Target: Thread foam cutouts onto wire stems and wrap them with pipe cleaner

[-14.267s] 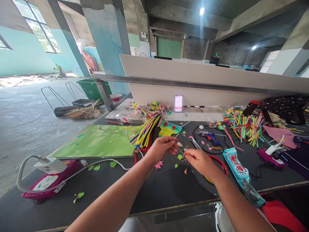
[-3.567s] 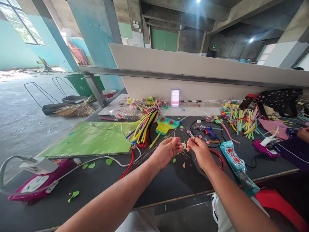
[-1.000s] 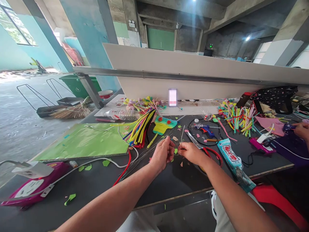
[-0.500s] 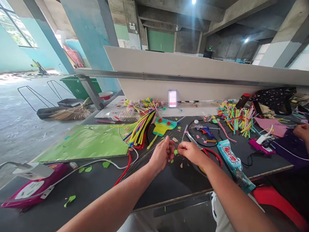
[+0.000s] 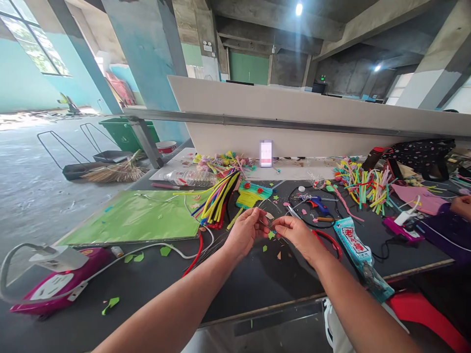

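My left hand (image 5: pixel 245 231) and my right hand (image 5: pixel 296 235) meet low over the dark table, fingertips pinched and almost touching. A thin wire, hard to make out, runs between them. Under my left wrist lies a bunch of fine wires (image 5: pixel 210 248), whose far ends fan out beyond the fingers. Just past my hands is a yellow and turquoise piece made of fuzzy stems (image 5: pixel 253 195) with red flowers on it. To its left rests a bundle of pipe cleaners (image 5: pixel 217 198) in yellow, black, blue and red. Red-handled scissors (image 5: pixel 331 241) lie partly behind my right hand.
A green sheet (image 5: pixel 136 218) and a magenta power strip (image 5: pixel 62 279) occupy the left side. On the right are a blue glue gun (image 5: pixel 319 202), a turquoise packet (image 5: pixel 355 240) and cut pipe cleaners (image 5: pixel 364 181). A phone (image 5: pixel 265 153) stands at the back. Another person's hand (image 5: pixel 462 203) shows far right.
My hands have drawn slightly closer together. The pale strand that stuck up from my right fingers is now lowered between both hands. The camera view has shifted a little.
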`<state>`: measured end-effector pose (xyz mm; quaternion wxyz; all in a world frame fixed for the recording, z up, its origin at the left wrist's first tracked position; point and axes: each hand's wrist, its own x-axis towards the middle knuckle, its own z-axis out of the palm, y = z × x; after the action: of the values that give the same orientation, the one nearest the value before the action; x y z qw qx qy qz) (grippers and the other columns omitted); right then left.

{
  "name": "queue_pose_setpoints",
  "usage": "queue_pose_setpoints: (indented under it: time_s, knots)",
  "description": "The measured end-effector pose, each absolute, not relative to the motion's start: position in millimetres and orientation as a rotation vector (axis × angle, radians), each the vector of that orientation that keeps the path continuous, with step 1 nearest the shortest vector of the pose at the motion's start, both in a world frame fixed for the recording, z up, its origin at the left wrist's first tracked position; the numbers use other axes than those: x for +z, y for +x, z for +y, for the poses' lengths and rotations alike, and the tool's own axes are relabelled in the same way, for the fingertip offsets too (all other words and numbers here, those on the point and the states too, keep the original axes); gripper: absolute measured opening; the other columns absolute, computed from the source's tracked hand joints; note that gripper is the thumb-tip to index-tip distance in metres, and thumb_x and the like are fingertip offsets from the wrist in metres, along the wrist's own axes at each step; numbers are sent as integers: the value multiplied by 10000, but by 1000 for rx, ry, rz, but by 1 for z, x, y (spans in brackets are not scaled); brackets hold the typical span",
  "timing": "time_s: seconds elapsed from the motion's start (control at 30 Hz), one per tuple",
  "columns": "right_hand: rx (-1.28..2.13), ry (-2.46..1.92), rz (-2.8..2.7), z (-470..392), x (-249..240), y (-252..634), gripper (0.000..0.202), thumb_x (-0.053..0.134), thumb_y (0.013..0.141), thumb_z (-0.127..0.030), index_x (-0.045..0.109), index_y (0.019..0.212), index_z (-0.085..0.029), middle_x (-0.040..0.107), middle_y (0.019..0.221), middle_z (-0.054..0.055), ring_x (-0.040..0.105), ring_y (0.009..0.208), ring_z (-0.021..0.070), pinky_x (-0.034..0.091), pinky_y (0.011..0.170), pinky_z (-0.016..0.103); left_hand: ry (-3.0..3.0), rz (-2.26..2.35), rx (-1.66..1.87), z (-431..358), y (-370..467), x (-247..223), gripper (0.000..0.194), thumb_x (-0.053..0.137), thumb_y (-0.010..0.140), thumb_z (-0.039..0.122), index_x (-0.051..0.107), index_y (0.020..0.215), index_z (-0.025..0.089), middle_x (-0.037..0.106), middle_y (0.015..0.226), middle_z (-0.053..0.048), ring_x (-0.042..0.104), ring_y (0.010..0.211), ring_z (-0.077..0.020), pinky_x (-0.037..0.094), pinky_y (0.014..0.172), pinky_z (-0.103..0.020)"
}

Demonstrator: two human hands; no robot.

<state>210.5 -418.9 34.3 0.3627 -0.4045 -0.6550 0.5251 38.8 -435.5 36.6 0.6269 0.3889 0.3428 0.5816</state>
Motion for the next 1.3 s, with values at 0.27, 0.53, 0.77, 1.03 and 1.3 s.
queue_pose_setpoints:
  time_s: [0.27, 0.53, 0.77, 1.03, 1.3]
  knots:
    - [1101, -1259, -1581, -401, 71, 295, 283, 562, 805, -422, 646, 931, -182, 637, 770, 49, 554, 588, 120, 452, 553, 243, 1117, 900, 1139, -436, 32, 43, 357, 533, 792, 510, 562, 800, 154, 547, 548, 14, 469, 343, -77, 313, 301, -170]
    - [1482, -1024, -1798, -440, 70, 237, 320, 566, 808, -466, 659, 919, -181, 667, 786, 36, 430, 468, 64, 318, 435, 195, 1314, 875, 841, -450, 43, 47, 350, 523, 805, 499, 577, 764, 156, 538, 529, 8, 460, 337, -72, 302, 302, -166]
    - [1547, -1057, -1571, -432, 57, 230, 239, 625, 764, -396, 644, 759, -158, 637, 632, 11, 421, 395, 49, 255, 363, 171, 1293, 851, 976, -446, 42, 46, 246, 606, 777, 393, 546, 862, 171, 587, 626, 2, 514, 416, -78, 376, 354, -160]
    - [1707, -936, -1492, -431, 52, 229, 251, 673, 733, -387, 655, 788, -143, 635, 590, 8, 473, 385, 54, 319, 354, 161, 1281, 833, 990, -443, 36, 44, 246, 637, 754, 380, 541, 767, 154, 550, 543, 18, 472, 372, -68, 342, 325, -160]
    - [1613, -970, -1401, -432, 51, 222, 275, 652, 746, -404, 654, 782, -131, 625, 572, 4, 468, 358, 58, 335, 322, 163, 1229, 812, 1032, -441, 39, 43, 288, 633, 757, 417, 562, 817, 144, 554, 576, 21, 457, 395, -48, 318, 348, -146]
